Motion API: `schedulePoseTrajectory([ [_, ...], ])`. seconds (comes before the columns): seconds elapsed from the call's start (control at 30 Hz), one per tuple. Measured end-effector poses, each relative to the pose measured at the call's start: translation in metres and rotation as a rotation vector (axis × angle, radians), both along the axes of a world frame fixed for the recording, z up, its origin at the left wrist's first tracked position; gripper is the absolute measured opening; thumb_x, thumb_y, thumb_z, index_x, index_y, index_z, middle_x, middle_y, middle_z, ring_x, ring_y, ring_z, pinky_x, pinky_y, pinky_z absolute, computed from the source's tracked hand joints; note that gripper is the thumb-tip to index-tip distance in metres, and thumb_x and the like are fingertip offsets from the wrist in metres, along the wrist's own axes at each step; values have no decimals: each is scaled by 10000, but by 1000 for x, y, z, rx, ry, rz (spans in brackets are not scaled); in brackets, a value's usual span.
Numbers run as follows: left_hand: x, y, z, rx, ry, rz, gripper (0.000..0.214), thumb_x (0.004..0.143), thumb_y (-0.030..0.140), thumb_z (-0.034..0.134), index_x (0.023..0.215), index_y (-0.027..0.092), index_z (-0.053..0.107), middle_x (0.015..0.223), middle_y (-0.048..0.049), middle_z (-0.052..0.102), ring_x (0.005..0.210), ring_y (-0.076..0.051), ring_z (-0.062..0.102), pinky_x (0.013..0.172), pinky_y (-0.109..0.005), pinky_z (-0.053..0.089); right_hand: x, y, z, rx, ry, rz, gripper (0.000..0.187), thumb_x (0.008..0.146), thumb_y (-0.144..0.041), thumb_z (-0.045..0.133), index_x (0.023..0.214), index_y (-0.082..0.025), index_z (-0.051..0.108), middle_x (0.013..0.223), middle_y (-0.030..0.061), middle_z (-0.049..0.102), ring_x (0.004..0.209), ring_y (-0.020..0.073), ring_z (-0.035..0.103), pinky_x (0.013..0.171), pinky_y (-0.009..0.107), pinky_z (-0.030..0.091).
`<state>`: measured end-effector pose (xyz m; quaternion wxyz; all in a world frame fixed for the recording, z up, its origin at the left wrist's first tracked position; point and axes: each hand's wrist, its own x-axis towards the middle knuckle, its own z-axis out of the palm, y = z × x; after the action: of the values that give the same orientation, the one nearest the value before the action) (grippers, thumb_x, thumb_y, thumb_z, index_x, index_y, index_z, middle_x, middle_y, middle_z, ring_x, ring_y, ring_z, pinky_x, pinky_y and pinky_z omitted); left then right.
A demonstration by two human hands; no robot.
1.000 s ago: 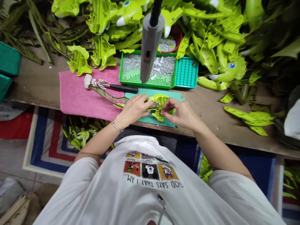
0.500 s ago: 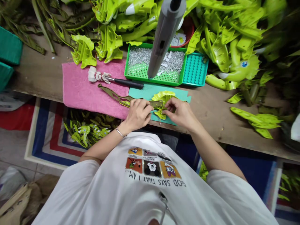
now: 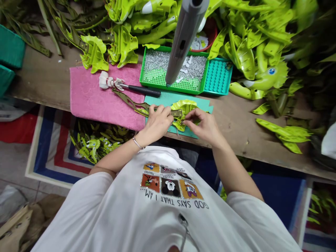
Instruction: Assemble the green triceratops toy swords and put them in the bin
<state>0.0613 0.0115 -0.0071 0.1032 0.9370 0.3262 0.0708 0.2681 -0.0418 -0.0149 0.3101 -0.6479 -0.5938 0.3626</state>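
Gripping the olive strip near the counter's front edge, the left hand curls. The right hand meets the lime shell (grip indeterminable).

Grey tool — top cropped, right hand — grip too small to tell

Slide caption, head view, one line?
Left hand on an olive strip, right hand at a lime-green part, teal mat beneath.
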Motion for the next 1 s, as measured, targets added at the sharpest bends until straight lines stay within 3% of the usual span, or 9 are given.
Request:
schedulePoseTrajectory([
  [0.23,9,-1,23,8,111,-4,245,950,106,437,984,117,679,1016,-156,642,1017,-313,547,906,-501,376,-21,-12,10,186,-118,-28,88,812,-230,585,898,-240,602,890,51,702,836,227,651,812,408,529],
  [0.33,11,3,30,-125,146,-21,239,945,124,443,1047,95,657,1053,-169,635,1051,-332,546,893,-491,379,-39,-20,5,271,-223,-18,230,782,-238,603,1011,-233,595,965,85,695,892,271,627,829,463,505],
  [0.5,14,14,37,-360,188,19,223,977,188,435,1033,119,639,1078,-142,629,1044,-304,551,882,-450,368,-63,-25,-17,329,-395,-149,376,796,-277,622,1160,-209,556,1019,98,689,899,296,592,829,493,451],
  [0.7,16,15,34,-368,154,54,186,978,187,451,991,145,632,1080,-127,626,1060,-292,543,882,-426,349,-57,-28,-24,485,-407,-211,258,876,-190,597,1130,-214,557,923,55,719,848,250,629,796,425,445],
  [0.9,16,12,25,-323,91,27,169,977,186,472,959,154,636,1059,-122,628,1055,-299,547,883,-428,356,-43,-32,-25,543,-358,-190,133,928,-217,623,1050,-238,576,857,16,726,803,207,656,789,380,460],
  [1.0,11,12,16,-280,-23,8,169,984,187,471,1043,159,627,1072,-112,632,1025,-278,557,869,-408,374,-42,-33,-27,558,-420,-202,124,924,-202,611,1039,-236,578,850,21,719,791,209,635,770,374,448],
])
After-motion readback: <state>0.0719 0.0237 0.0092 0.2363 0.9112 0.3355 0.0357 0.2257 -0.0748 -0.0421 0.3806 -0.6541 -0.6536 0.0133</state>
